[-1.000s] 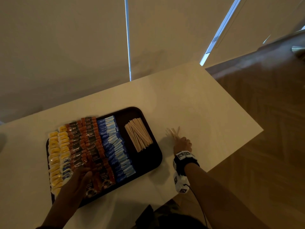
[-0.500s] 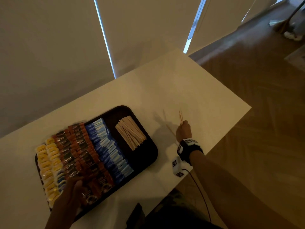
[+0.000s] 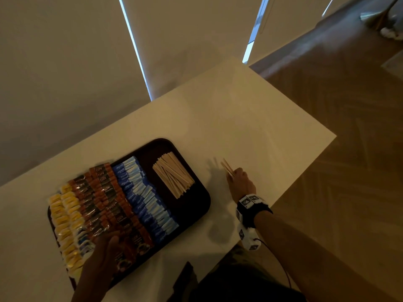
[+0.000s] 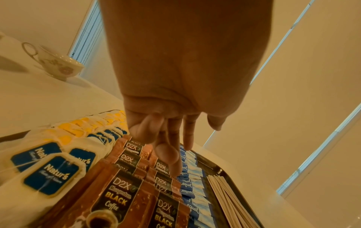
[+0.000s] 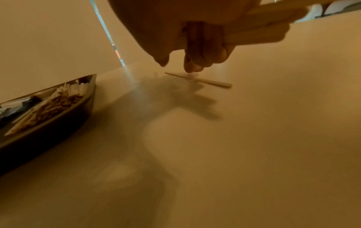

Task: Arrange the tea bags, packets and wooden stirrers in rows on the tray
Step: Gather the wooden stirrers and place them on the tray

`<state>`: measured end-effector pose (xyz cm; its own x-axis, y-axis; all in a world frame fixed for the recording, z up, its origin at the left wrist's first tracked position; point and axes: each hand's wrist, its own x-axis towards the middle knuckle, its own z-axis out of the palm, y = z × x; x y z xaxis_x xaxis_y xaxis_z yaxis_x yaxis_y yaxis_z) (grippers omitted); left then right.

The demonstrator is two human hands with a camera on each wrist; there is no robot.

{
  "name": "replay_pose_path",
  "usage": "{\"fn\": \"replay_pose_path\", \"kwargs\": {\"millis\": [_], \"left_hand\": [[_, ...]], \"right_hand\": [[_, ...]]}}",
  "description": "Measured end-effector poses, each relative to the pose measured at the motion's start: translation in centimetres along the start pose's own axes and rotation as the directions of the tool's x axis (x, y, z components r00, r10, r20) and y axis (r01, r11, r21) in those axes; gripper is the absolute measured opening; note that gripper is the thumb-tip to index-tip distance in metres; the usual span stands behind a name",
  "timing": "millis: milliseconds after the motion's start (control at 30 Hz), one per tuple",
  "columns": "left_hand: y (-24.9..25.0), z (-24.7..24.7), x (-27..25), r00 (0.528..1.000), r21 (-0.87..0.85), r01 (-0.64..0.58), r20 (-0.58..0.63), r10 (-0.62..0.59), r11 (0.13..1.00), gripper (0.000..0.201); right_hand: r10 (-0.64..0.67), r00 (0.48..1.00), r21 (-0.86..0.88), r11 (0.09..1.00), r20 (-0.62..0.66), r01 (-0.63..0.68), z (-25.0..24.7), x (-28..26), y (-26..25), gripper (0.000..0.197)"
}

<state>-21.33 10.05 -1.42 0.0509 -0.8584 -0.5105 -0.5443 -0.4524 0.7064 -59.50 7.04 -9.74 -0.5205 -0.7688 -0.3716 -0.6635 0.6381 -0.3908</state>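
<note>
A dark tray (image 3: 197,205) is seen from above on a white table (image 3: 250,127). Rows of goods lie across it: yellow-tagged and blue-tagged tea bags (image 3: 63,221) at the left, brown coffee packets (image 3: 104,199) beside them, then blue sweetener packets (image 3: 144,195), and a loose pile of wooden stirrers (image 3: 173,174) at the right end.

The left hand (image 3: 102,256) is laid over the near end of the coffee packets. In the left wrist view its fingers (image 4: 168,155) are held nearly straight and slightly spread, with the tips brought down onto or just above the coffee packets (image 4: 125,189); contact cannot be confirmed. Nothing is gripped by this hand.

The right hand (image 3: 241,185) is held over the table to the right of the tray, apart from it. A few stirrers (image 3: 227,167) are gripped in its curled fingers, their ends sticking out past the hand. In the right wrist view these held stirrers (image 5: 273,26) are seen clamped across the palm, while a fingertip (image 5: 192,67) is lowered onto or just above one more single stirrer (image 5: 199,80) lying flat on the table; contact is blurred and cannot be told. The tray's rim (image 5: 86,98) is seen at the left, well apart from that stirrer.

A floral teacup (image 4: 58,63) is set on the table beyond the tray's left side.
</note>
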Motion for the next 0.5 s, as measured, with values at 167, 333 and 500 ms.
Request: {"fn": "replay_pose_path", "kwargs": {"millis": [167,333,500], "left_hand": [[0.9,-0.1,-0.3,1.000,0.024,0.020,0.012,-0.020,1.000,0.046],[1.0,-0.1,-0.5,1.000,-0.003,-0.001,-0.020,0.001,1.000,0.041],[2.0,-0.8,-1.2,0.996,0.037,-0.086,0.021,0.086,0.996,0.025]], "right_hand": [[0.064,0.997,-0.015,0.998,0.049,-0.063,-0.1,0.6,-0.1,0.034],[0.150,0.968,-0.053,0.988,0.202,-0.142,-0.9,2.1,-1.4,0.029],[0.079,0.944,-0.160,0.987,0.320,-0.028,-1.6,2.3,-3.2,0.040]]}}
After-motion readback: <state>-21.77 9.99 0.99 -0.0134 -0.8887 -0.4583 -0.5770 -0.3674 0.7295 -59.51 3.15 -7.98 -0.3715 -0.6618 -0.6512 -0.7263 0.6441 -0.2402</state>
